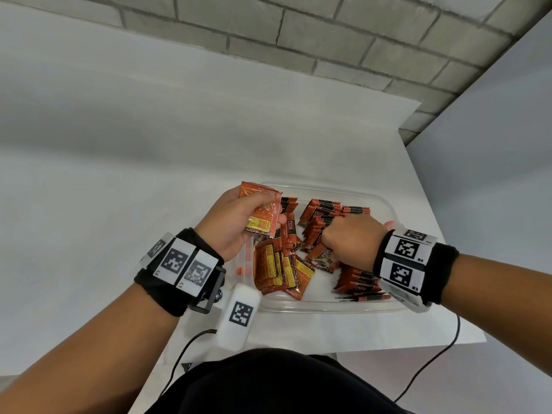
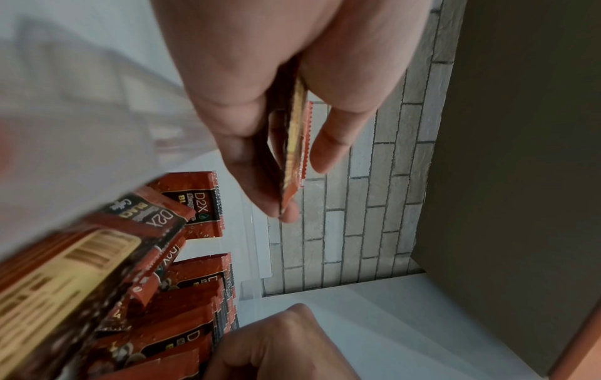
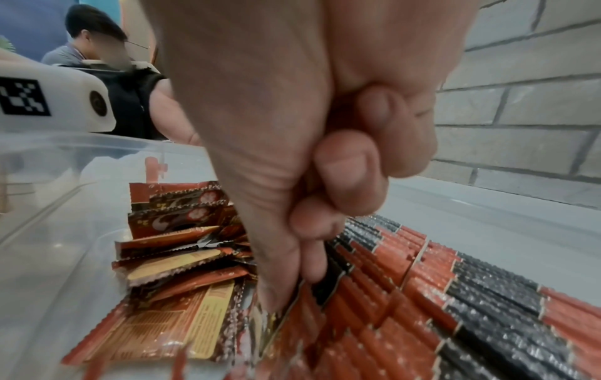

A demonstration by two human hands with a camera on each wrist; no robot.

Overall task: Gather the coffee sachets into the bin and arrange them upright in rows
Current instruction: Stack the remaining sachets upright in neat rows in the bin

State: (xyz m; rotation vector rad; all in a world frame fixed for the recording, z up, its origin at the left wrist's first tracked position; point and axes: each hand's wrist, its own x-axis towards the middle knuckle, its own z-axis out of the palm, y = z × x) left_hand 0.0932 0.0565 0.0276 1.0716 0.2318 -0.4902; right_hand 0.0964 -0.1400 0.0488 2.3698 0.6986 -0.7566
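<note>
A clear plastic bin (image 1: pixel 385 204) on the white table holds red and black coffee sachets. Rows of upright sachets (image 1: pixel 322 210) fill its right half (image 3: pixel 422 295). A loose pile of flat sachets (image 1: pixel 277 270) lies in its left half (image 3: pixel 182 259). My left hand (image 1: pixel 270 209) grips a small stack of sachets (image 1: pixel 260 222) between thumb and fingers above the bin's left side; the stack (image 2: pixel 294 144) shows edge-on. My right hand (image 1: pixel 331 231) is down in the bin; its thumb and forefinger (image 3: pixel 292 290) pinch a sachet at the rows' near edge, the other fingers curled.
A small orange item (image 1: pixel 239 270) lies by the bin's left wall. The table's front edge (image 1: pixel 418 346) runs just behind the bin, with cables (image 1: pixel 179 354) hanging there. A grey brick wall (image 1: pixel 328 40) stands beyond. A seated person (image 3: pixel 88 43) shows in the right wrist view.
</note>
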